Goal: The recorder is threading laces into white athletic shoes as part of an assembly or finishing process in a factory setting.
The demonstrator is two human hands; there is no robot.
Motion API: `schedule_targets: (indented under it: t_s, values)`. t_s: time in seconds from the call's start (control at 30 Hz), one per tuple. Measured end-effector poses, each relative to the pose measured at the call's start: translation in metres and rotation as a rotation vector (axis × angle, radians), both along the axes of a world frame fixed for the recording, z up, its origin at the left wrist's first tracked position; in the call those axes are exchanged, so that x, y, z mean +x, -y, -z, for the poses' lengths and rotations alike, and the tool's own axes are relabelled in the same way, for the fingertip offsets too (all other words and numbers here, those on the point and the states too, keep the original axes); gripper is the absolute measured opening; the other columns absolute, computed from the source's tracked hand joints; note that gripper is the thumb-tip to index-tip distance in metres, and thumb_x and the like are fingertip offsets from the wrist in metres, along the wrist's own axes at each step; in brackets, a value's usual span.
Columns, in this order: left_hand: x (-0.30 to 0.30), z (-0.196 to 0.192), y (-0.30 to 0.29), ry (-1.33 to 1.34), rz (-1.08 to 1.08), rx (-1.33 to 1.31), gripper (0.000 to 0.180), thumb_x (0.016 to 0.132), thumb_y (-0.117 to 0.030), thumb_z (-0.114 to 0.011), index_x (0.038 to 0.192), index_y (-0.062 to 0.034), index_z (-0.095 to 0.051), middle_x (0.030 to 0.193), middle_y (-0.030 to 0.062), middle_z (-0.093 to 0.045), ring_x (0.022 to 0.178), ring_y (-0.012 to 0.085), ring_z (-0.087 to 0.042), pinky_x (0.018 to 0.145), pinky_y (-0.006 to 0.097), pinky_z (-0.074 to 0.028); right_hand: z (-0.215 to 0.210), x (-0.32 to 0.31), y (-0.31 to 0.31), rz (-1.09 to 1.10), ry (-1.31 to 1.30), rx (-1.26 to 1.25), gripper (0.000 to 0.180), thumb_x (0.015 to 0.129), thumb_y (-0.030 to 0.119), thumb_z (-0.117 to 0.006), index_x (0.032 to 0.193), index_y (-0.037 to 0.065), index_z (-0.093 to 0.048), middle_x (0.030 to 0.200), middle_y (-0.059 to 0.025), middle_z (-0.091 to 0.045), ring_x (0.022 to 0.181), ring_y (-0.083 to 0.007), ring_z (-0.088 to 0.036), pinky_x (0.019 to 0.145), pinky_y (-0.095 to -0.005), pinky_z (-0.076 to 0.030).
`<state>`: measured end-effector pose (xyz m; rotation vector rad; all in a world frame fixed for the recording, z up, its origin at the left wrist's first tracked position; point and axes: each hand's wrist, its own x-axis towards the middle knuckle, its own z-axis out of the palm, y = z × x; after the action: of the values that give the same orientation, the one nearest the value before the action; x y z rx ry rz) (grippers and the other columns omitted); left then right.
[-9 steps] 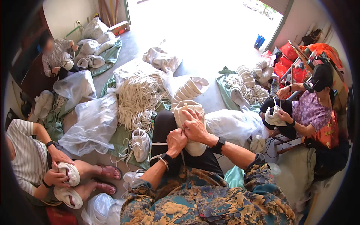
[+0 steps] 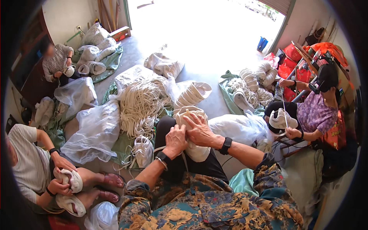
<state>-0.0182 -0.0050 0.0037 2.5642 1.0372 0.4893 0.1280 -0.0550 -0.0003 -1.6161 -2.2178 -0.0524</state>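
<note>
A cream-white shoe upper [image 2: 198,153] rests on my lap with its heel toward me. My left hand [image 2: 176,141] is closed at its left edge, fingertips pinched near the eyelets. A white shoelace [image 2: 159,148] trails from under that hand, so it seems to hold the lace, though the fingertips hide the grip. My right hand [image 2: 200,132] lies over the upper, its fingers bent round the top and its thumb near the left fingertips. Just left of my knee is a laced white shoe [image 2: 142,151] with loose lace ends.
Beyond my knees lie a heap of cream laces [image 2: 142,101], a stack of nested shoe uppers [image 2: 193,96] and clear plastic bags [image 2: 90,132]. Co-workers sit at left [image 2: 27,161], far left [image 2: 56,63] and right [image 2: 316,111], each handling shoe uppers. Red bags [image 2: 293,53] pile up at right.
My left hand has shifted slightly up and left along the upper; my right hand stays on it. The co-worker at right has drawn a lace out taut between both hands.
</note>
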Motion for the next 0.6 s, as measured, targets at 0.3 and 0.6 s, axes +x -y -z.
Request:
schedule_targets:
  t_s: [0.3, 0.6]
  values:
    - [-0.01, 0.009, -0.012, 0.082, 0.174, 0.06, 0.016, 0.069, -0.015, -0.063, 0.081, -0.0061, -0.058, 0.079, 0.0139, -0.057, 0.081, 0.0309, -0.056, 0.07, 0.041, -0.047, -0.004, 0.006, -0.005, -0.031, 0.031, -0.052, 0.018, 0.075, 0.02, -0.058, 0.085, 0.009, -0.068, 0.126, -0.0182, -0.042, 0.123, -0.0371, -0.033, 0.097, -0.0517, -0.027]
    - [-0.011, 0.019, -0.006, 0.101, 0.146, 0.196, 0.011, 0.069, -0.012, -0.061, 0.079, -0.0065, -0.059, 0.074, 0.0124, -0.054, 0.075, 0.0302, -0.054, 0.063, 0.041, -0.046, -0.006, 0.005, -0.027, 0.025, 0.138, -0.366, 0.025, 0.07, 0.027, -0.057, 0.087, 0.013, -0.069, 0.123, -0.0141, -0.044, 0.122, -0.0338, -0.033, 0.094, -0.0546, -0.027]
